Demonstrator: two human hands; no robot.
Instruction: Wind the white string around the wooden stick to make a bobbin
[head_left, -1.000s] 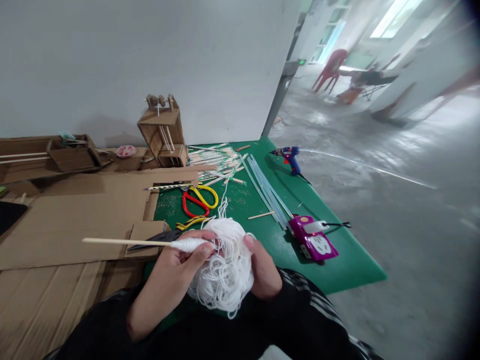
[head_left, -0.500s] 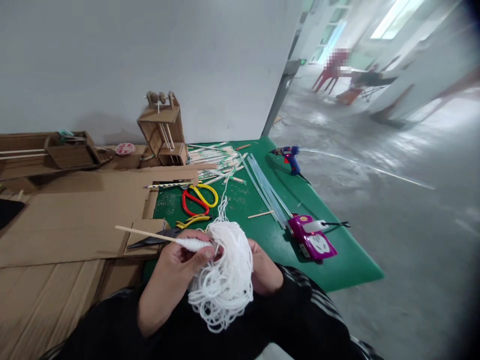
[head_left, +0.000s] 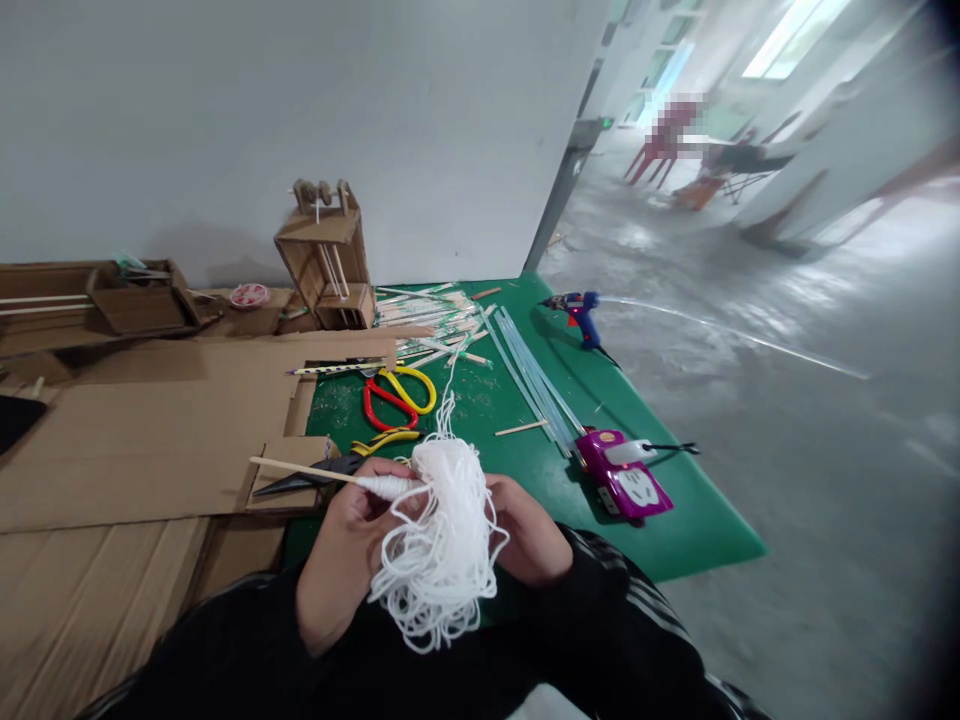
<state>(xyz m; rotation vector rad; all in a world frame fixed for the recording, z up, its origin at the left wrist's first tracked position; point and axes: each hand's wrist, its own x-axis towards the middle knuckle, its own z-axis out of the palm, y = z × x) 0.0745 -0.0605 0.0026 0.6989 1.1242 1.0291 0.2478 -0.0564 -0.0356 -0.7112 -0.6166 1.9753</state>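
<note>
My left hand [head_left: 346,530] is closed on a thin wooden stick [head_left: 300,470] whose near end is wound with white string; the bare end points left over the cardboard. A loose bundle of white string [head_left: 442,540] hangs between my hands. Behind the bundle, my right hand [head_left: 525,535] grips it, fingers curled and partly hidden. One strand runs from the bundle up across the green mat [head_left: 675,520].
Red and yellow scissors [head_left: 397,395], a second pair of scissors [head_left: 330,465], a pencil, clear glue sticks [head_left: 536,385], a purple power strip [head_left: 626,485] and a blue glue gun [head_left: 577,310] lie on the mat. Cardboard sheets [head_left: 150,430] and a cardboard model [head_left: 326,255] sit left.
The stick has slid toward my hands, so less of it sticks out to the left. The string bundle has loosened and sagged lower. My right hand has shifted slightly behind it.
</note>
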